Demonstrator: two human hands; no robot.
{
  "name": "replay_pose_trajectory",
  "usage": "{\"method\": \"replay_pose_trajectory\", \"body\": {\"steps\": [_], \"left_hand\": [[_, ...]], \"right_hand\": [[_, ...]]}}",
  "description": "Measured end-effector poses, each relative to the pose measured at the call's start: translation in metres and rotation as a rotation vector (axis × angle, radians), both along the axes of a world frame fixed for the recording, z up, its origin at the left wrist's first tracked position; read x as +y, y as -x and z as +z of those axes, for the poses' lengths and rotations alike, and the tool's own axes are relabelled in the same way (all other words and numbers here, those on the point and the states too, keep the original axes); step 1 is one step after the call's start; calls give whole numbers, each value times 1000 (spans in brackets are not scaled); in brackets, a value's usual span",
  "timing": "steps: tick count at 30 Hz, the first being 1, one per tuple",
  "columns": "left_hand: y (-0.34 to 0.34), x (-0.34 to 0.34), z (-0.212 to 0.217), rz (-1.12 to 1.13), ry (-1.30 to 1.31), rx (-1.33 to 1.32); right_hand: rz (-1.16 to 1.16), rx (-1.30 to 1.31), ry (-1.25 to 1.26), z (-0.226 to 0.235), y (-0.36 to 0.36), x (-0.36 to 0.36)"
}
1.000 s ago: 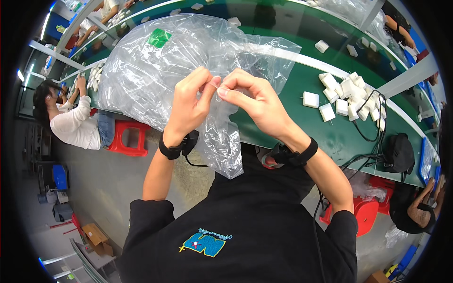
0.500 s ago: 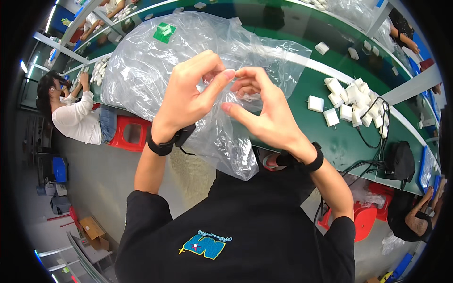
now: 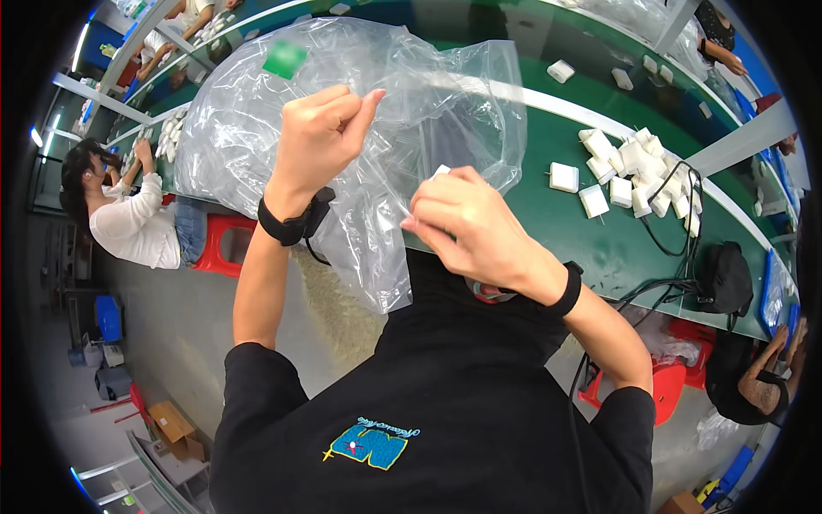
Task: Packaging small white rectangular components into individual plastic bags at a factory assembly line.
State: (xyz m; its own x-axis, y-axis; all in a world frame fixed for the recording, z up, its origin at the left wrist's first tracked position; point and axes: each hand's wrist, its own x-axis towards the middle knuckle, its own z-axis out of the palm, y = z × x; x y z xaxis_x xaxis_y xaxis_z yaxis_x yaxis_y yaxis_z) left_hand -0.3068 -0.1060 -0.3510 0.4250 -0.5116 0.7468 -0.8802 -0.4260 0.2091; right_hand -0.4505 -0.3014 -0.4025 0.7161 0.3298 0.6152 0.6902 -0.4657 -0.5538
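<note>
A large clear plastic bag (image 3: 231, 128) with a green label (image 3: 284, 58) spreads over the green bench, and one corner hangs past its near edge. My left hand (image 3: 321, 141) is closed over the middle of the bag, its thumb pointing up and the plastic around its fingers. Lower and to the right, my right hand (image 3: 471, 227) is closed in a pinch at the edge of the plastic. A small white piece (image 3: 441, 171) shows just beyond its knuckles; whether it is held cannot be made out. The hands are apart.
White square plug adapters (image 3: 638, 167) lie heaped at the right, with black cables (image 3: 681, 248) and a black pouch (image 3: 726, 278) beside them. A conveyor (image 3: 591, 90) runs behind. A co-worker (image 3: 128, 218) sits at the left by a red stool (image 3: 227, 244).
My hands have separated from a close pinch: the left went up and left, the right came down toward me. The bag's hanging corner shifted left, and the small white piece came into sight.
</note>
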Motion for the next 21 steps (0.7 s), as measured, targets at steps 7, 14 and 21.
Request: {"method": "replay_pose_trajectory", "body": {"steps": [7, 14, 21], "left_hand": [[-23, 14, 1, 94, 51, -13], [-22, 42, 22, 205, 95, -60], [55, 73, 4, 124, 340, 74]], "right_hand": [[51, 5, 142, -15, 23, -2], [77, 179, 89, -3, 13, -23], [-328, 302, 51, -17, -53, -51]]}}
